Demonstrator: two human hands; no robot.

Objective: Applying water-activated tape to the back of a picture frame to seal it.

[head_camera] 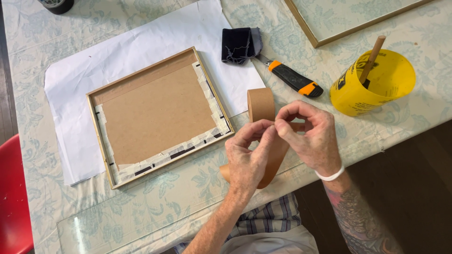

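Observation:
My left hand (248, 157) and my right hand (310, 134) meet over the table's near edge, both pinching a roll of brown paper tape (262, 104). The loose end of the tape stands up behind my fingers, and the roll's curve shows below my left hand. To the left lies a picture frame (157, 113) face down, with a brown backing board taped around its edges. It rests on a white sheet of paper (141, 42).
A utility knife with orange and black handle (293, 78) and a folded dark cloth (240, 44) lie behind the tape. A yellow tub (374, 87) holding a wooden stick stands at right. Another frame (320, 40) lies at the back. A red chair (14, 197) is at left.

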